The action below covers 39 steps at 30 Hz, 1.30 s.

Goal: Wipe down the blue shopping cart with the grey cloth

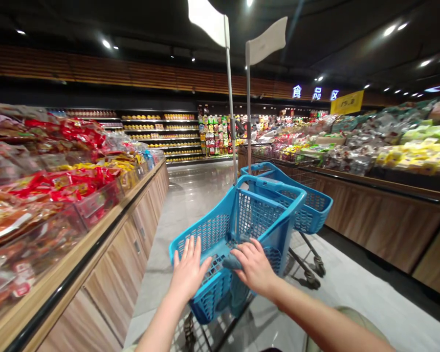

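A blue plastic shopping cart (249,215) with mesh walls stands in the aisle right in front of me, tilted in this view. My left hand (188,270) lies flat on its near rim with the fingers stretched out and spread. My right hand (254,265) is curled over the grey handle bar (230,262) at the cart's near edge and grips it. A white flag on a pole (229,98) rises from the cart.
A second blue cart (311,208) with its own flag pole stands just ahead to the right. A wooden display counter (106,254) with packaged snacks runs along the left. Another counter (374,215) with bagged goods runs along the right. Stocked shelves (176,137) close the aisle's far end.
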Motion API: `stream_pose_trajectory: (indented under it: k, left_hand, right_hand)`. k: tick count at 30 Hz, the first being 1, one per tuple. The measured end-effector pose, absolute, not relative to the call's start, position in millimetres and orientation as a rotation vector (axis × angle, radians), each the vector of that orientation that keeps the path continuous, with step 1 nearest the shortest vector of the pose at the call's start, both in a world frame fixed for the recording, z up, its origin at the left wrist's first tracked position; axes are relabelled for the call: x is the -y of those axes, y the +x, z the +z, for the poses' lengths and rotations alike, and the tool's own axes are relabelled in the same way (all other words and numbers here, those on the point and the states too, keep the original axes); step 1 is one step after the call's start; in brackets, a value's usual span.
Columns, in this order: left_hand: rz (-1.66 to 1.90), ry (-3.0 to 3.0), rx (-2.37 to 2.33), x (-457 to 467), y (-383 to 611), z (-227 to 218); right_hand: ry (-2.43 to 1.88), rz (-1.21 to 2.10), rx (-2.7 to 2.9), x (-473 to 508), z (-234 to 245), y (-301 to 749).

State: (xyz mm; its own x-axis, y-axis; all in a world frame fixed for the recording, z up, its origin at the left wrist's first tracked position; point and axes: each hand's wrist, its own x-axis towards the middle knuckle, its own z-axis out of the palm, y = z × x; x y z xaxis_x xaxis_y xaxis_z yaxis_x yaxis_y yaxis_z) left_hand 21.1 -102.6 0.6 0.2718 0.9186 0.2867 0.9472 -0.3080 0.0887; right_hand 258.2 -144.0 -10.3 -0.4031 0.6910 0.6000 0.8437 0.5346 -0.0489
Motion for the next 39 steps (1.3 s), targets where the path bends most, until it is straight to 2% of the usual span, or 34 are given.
stream_pose_trajectory:
  k: [5,9,14,20,32,35,39]
  left_hand:
    - [-0.298,-2.463,1.733,94.5,-10.7,1.3]
    - [-0.327,-2.474,1.723,89.0,-25.1,-3.9]
    - [-0.328,-2.468,1.749,83.4,-22.9,-5.4]
    - [-0.326,-2.469,1.825,82.7,-11.4,2.0]
    - [-0.33,-2.455,1.899,77.0,-6.3,0.3]
    - [-0.287,-2.471,1.944,73.9,-12.9,2.9]
    - [-0.263,-2.505,1.941,73.9,-18.6,6.7]
  right_hand:
    - [-1.118,-0.525,2.409,121.0,23.5,337.3]
    - [-1.236,-0.684,2.331,110.3,67.7,434.1]
    - [-1.525,-0.667,2.054,92.6,98.7,495.5]
    - [-1.556,-0.642,2.045,93.4,78.4,454.3]
    - [-1.357,-0.391,2.037,140.5,-6.3,239.4]
    - [-1.268,-0.427,2.127,134.0,-5.5,238.6]
    - [-1.126,-0.527,2.361,116.4,11.8,287.1]
